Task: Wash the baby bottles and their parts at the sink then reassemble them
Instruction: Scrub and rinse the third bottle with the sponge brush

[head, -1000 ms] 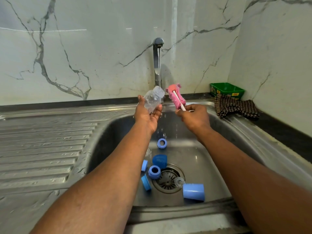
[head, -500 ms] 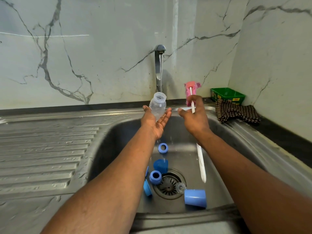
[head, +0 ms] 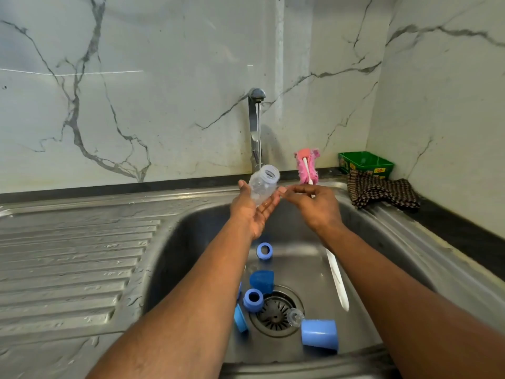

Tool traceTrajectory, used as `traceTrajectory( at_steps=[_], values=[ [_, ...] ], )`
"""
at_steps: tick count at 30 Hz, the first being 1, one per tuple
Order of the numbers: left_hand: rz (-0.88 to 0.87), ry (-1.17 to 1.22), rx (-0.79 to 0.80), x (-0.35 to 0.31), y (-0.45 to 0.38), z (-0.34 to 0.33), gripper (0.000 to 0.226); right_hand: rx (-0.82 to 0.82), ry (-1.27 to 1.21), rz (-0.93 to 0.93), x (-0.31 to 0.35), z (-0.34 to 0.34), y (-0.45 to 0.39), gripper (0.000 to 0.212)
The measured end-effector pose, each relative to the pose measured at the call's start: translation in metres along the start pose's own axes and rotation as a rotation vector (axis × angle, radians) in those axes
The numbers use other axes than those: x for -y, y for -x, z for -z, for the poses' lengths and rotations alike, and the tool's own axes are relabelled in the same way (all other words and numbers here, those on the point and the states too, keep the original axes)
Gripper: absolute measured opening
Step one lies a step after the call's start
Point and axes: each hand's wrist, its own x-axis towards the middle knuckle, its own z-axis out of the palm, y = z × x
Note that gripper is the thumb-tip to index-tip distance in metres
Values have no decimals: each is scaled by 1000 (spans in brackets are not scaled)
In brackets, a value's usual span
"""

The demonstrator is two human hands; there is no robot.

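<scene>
**Bottle held under running tap, brush poised beside it**

A person's left hand (head: 252, 212), palm up over the back of a steel sink (head: 175, 258), holds a clear baby bottle (head: 263, 187) between thumb and fingers. The bottle is tilted, its long axis running from the palm up and to the right, its open threaded mouth pointing toward the tap (head: 255, 127) at the sink's back edge, where a thin stream of water falls.

The right hand (head: 314, 206) grips the white handle of a bottle brush (head: 306, 166), fingers curled round it. The brush stands nearly upright: its pink sponge head is up, just right of the bottle's mouth, and the handle's long end slants down toward the sink floor.

On the floor around the drain (head: 276, 310) lie blue parts: a ring (head: 264, 251) toward the back, a dark blue cap (head: 261, 280), a second ring (head: 253, 300), a disc (head: 240, 318) on edge, a light blue cap (head: 319, 335) on its side near the front edge, and a clear teat (head: 295, 317) beside it.

At the counter's back right corner sit a green tub (head: 366, 162) and a checked cloth (head: 382, 192).
</scene>
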Motion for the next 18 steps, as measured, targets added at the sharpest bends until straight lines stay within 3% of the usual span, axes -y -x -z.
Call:
traceTrajectory(
  at_steps=[7,8,13,16,18],
  values=[
    [157,-469,149,3,17,7,63,77,17,46,1,-5,6,93],
    [162,-547,149,4,18,10,64,80,36,56,0,-5,5,95],
    [115,-804,88,2,30,21,52,139,121,58,1,-3,9,68],
    [-24,-950,-9,5,29,25,27,158,241,31,3,-5,14,39],
    [-146,-1073,-135,7,25,28,18,128,259,0,3,-5,16,35]
  ],
)
